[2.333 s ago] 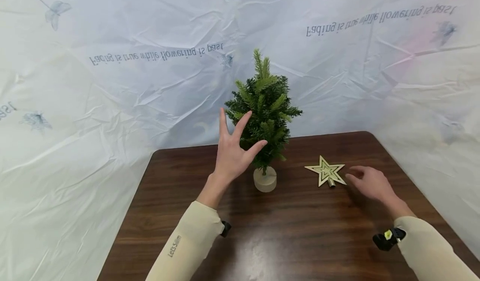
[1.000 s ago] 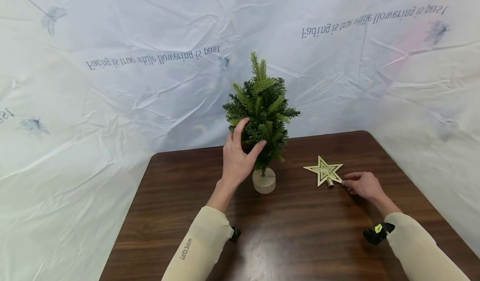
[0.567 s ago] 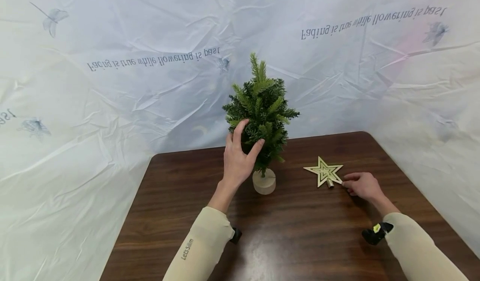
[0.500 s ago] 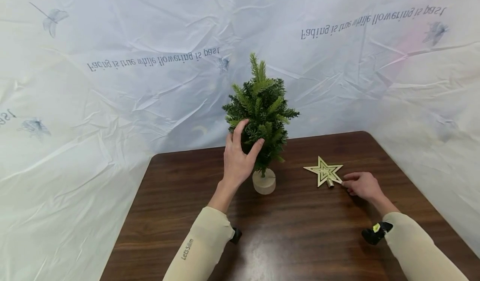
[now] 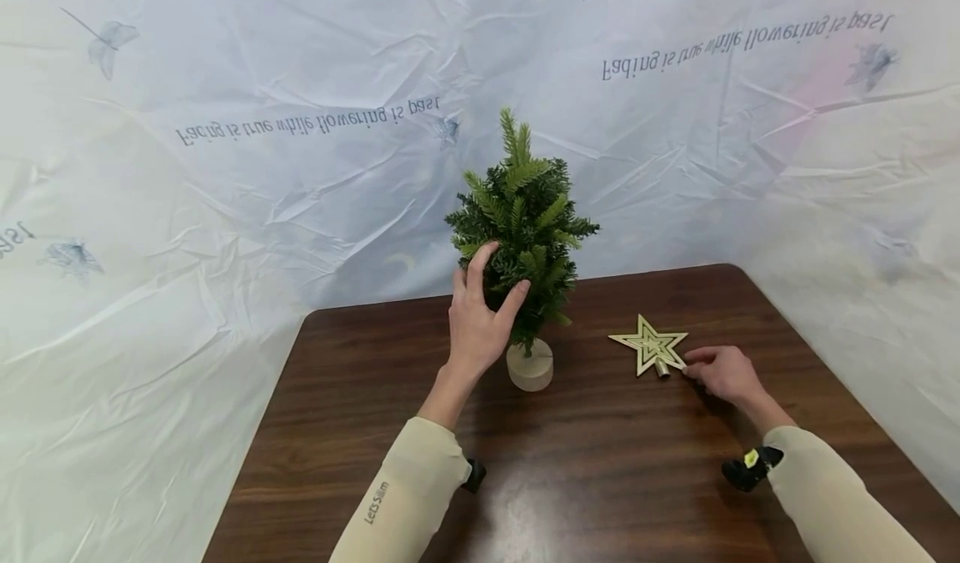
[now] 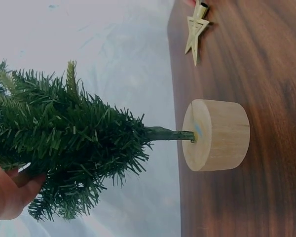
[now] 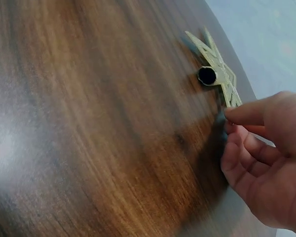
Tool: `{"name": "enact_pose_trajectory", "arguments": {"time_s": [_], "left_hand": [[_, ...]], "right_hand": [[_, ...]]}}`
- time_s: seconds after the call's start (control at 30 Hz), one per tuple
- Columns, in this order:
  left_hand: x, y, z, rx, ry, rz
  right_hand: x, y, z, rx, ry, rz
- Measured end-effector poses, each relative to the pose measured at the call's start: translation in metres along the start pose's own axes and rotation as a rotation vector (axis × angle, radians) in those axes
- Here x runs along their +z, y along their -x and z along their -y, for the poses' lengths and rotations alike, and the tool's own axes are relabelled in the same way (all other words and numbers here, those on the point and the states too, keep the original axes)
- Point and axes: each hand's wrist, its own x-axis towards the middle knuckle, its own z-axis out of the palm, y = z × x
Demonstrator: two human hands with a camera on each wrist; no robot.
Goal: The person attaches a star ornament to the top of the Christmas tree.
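A small artificial Christmas tree (image 5: 534,213) stands upright on its round wooden base (image 6: 222,136). My left hand (image 5: 476,321) grips its lower left branches, thumb in front and fingers bent into the needles; some fingertips are hidden by foliage. To the right lies a gold star tree topper (image 5: 651,344) with a short hollow socket (image 7: 207,76) on its underside. Between thumb and fingers, my right hand (image 5: 723,373) pinches the star's lower right point. In the right wrist view that pinch shows at the star's tip, with the other fingers curled below.
The dark brown wooden table (image 5: 600,463) has rounded back corners. Behind it and at both sides hangs a wrinkled white sheet (image 5: 337,37) printed with lettering and flowers. A black wrist strap (image 5: 752,469) sits at the right cuff.
My left hand, earlier spread beside the tree, has bent its fingers into the branches. The right hand has moved in and taken the star's point. During the last second both hands stay nearly still.
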Motion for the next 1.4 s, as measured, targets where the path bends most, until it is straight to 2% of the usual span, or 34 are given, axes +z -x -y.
{"name": "enact_pose_trajectory", "arguments": {"time_s": [0.23, 0.5, 0.77, 0.87, 1.13, 1.4], "left_hand": [[0.001, 0.001, 0.0, -0.005, 0.008, 0.004], [0.001, 0.002, 0.0, -0.024, 0.02, 0.01], [0.002, 0.002, -0.001, -0.034, 0.03, 0.018], [0.002, 0.002, -0.002, -0.037, 0.032, 0.019], [0.002, 0.001, -0.001, -0.03, 0.039, 0.014], [0.001, 0.0, 0.002, 0.004, 0.059, 0.006]], "right_hand": [[-0.002, -0.001, -0.004, 0.028, -0.087, 0.072], [-0.001, 0.003, -0.004, 0.046, -0.199, 0.103], [0.0, 0.005, -0.009, 0.091, -0.548, 0.102], [-0.004, 0.003, -0.008, 0.078, -0.624, 0.092], [-0.019, -0.001, 0.01, 0.039, -0.653, 0.068], [-0.034, 0.002, 0.032, 0.004, -0.746, 0.062]]}}
